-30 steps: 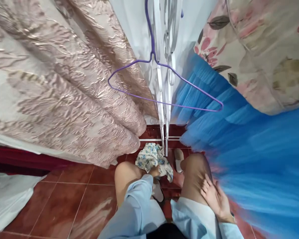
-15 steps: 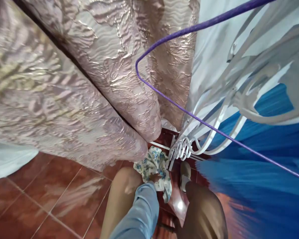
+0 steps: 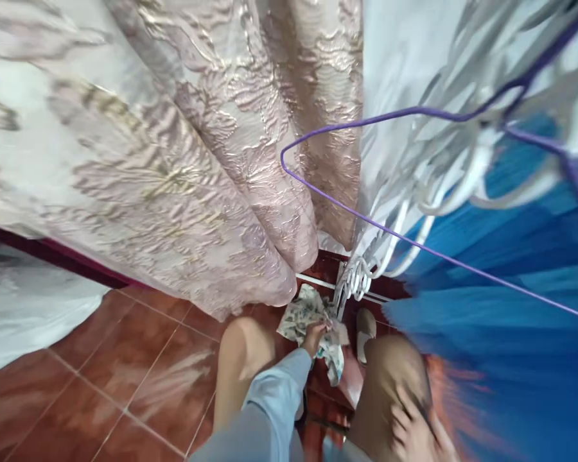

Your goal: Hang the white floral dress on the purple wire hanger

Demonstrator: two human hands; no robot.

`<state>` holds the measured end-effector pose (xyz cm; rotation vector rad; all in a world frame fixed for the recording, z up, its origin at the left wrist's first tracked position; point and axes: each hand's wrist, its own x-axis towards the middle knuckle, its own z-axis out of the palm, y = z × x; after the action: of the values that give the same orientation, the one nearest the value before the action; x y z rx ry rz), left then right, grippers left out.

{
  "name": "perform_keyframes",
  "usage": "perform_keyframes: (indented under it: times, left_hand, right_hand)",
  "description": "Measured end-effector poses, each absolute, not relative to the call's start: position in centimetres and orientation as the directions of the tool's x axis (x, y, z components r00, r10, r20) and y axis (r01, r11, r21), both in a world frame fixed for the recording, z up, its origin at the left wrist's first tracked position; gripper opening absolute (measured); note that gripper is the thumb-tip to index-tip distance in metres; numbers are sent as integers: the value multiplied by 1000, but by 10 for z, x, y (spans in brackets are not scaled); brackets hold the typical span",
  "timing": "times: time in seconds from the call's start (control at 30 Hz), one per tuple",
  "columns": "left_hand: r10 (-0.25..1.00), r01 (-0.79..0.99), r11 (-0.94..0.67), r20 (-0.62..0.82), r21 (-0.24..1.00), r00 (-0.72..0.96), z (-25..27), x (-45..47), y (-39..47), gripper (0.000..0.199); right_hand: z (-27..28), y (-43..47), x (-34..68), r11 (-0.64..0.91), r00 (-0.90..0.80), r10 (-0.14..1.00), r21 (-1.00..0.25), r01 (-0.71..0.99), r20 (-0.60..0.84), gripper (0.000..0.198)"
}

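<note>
My left hand (image 3: 316, 335), at the end of a light blue sleeve (image 3: 279, 382), is closed on a crumpled white cloth with a blue and green floral print (image 3: 302, 313). The cloth hangs low between my knees, just above the floor, and part of it droops below my fingers. My right hand (image 3: 414, 428) lies on my right knee with its fingers apart, holding nothing. Its wrist is cut off by the bottom edge of the view.
Shiny pink embossed curtain-like fabric (image 3: 212, 192) hangs at left and ahead. A thin purple looped line, like a wire hanger (image 3: 361, 215), crosses in front. White curled metalwork (image 3: 399, 240) and blue fabric (image 3: 501, 333) stand at right. Red tiles (image 3: 144, 372) cover the floor.
My left hand has risen slightly and moved right with the cloth. My right hand has come into view on my right knee. The view has shifted, showing more of the purple line.
</note>
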<state>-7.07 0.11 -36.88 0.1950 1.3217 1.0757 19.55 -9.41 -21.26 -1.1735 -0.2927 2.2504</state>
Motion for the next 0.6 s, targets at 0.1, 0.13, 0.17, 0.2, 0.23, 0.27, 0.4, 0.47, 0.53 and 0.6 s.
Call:
perform_keyframes:
  times: [0.1,0.13,0.17,0.2,0.23,0.27,0.4,0.47,0.53,0.6]
  left_hand:
    - [717,-635,459,-681,622,-150,-331,-78,-14,17]
    - [731,-664,426,-666,615,-148,-315,-82,-22,16]
    - [749,-686,392,-646,612,-148,-297,-87,-33,16]
    - [773,-705,357,-618,613,-146,-279,-91,-45,18]
    - [802,-720,323,-582,615,-138,-260,-95,-59,21]
    - [833,-731,296,-541,615,-118,-242,-98,-74,25]
    - [916,-735,296,-399,610,38,-182,-92,-131,41]
    - [917,-703,335,-388,628,91,-162,-82,-150,47]
    - [916,-664,358,-384,656,115,-148,-71,-161,50]
    - [925,-633,351,-359,690,121,-138,-64,-165,51]
  right_hand:
    - [-214,-82,161,-768,-457,640,-535,-353,-617,58]
    - [-214,-78,148,-741,-430,666,-609,-283,-609,63]
    - [-214,-74,135,-691,-350,712,-695,-198,-608,71]
    - [-214,-71,122,-616,-225,779,-781,-105,-585,88]
    - [-213,-69,111,-531,-121,844,-847,-39,-523,106]
    - [-212,-66,103,-418,-75,906,-908,8,-418,115]
    - [-191,-61,96,-92,-242,966,-996,16,-93,93]
    - [-175,-62,102,-135,-402,907,-991,-4,-122,65]
    - [-160,-67,109,-195,-538,826,-981,8,-168,54]
    - [-146,-74,115,-210,-628,758,-977,20,-176,51]
